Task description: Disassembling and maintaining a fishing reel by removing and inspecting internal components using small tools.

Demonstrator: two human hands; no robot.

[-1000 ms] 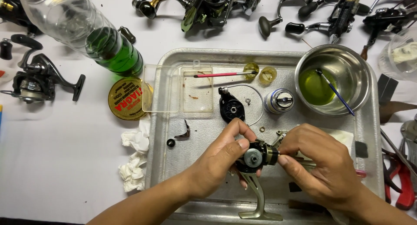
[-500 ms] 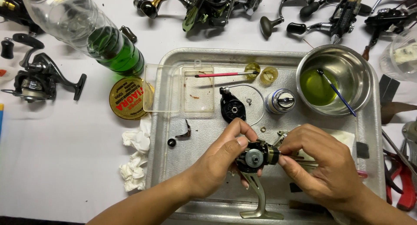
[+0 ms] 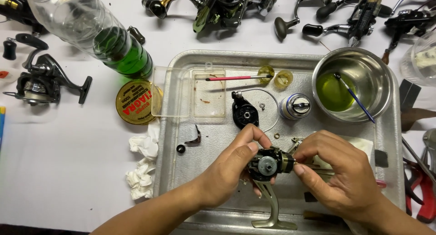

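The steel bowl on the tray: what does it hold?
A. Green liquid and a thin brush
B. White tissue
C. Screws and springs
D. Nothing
A: the bowl holds green liquid, with a thin blue-handled brush leaning across it.

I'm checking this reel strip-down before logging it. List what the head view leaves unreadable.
- Reel body: front end and shaft hidden by the right hand.
- Its far side: covered by the left hand.
- Red-handled pliers: cut off by the right edge.
- Small parts beside the black side plate: too small to identify.
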